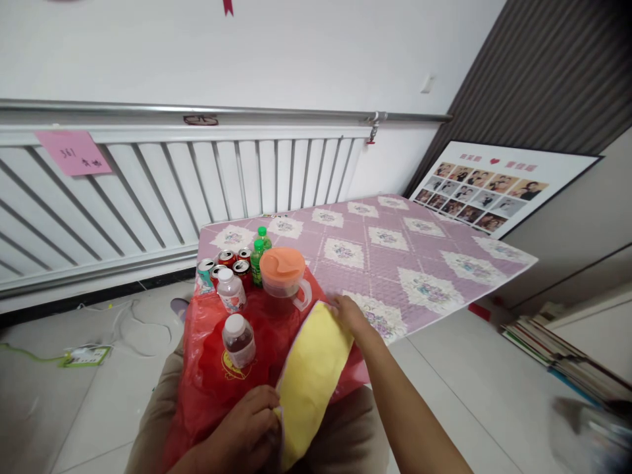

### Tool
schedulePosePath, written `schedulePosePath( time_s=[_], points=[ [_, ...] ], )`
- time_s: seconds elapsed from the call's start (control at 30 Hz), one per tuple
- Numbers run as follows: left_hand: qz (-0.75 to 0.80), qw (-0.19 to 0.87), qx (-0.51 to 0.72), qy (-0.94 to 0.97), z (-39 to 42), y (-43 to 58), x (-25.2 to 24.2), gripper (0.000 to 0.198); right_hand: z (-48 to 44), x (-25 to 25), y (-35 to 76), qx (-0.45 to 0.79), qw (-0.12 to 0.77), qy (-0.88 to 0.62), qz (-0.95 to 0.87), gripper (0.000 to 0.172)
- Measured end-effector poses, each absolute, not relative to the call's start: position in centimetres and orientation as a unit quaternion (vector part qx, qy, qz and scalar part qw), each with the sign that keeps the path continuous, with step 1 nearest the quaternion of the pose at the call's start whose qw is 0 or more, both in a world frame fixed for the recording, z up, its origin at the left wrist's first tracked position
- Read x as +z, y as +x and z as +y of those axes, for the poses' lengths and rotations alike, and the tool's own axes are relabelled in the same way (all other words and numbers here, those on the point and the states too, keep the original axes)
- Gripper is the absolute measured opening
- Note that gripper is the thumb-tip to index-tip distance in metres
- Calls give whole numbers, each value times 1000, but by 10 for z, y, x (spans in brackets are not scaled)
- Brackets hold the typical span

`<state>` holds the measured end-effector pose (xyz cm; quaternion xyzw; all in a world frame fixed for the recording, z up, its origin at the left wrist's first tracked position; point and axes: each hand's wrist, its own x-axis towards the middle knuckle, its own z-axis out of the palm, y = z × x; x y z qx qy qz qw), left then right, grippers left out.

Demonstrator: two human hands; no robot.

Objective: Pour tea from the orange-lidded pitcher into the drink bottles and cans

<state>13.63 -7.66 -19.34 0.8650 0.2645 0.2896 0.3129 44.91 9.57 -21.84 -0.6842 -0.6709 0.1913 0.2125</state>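
Observation:
A yellow cloth (313, 375) with a purple edge hangs stretched between my two hands, low over the front of the table. My left hand (254, 418) pinches its near left edge. My right hand (348, 315) grips the far right corner, fingers closed on it. Just left of the cloth stands a clear jar (239, 341) with a white lid on a red plastic sheet (197, 388). Behind it is a second white-lidded bottle (231, 289). A clear pitcher (279, 288) with an orange lid stands beyond the cloth, its handle towards my right hand.
Several drink cans (241, 268) and two green-capped bottles (257, 260) crowd the table's left side. A purple floral cover (380, 263) spreads right. A white radiator (276, 174) runs behind. A photo board (486, 187) leans at the right; cables (128, 329) lie on the floor.

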Motion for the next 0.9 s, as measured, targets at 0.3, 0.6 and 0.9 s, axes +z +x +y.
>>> schedulePosePath(
  time_s=[0.3, 0.6, 0.9],
  points=[
    [256, 314, 316, 858, -75, 142, -204, 20, 94, -239, 460, 178, 44, -751, -634, 32],
    [257, 317, 301, 862, -74, 143, -211, 21, 92, -231, 452, 137, 42, -768, -624, 26],
    [274, 393, 313, 820, -76, 137, -195, 25, 70, -205, 464, 144, 143, -745, -636, 10]
  ],
)
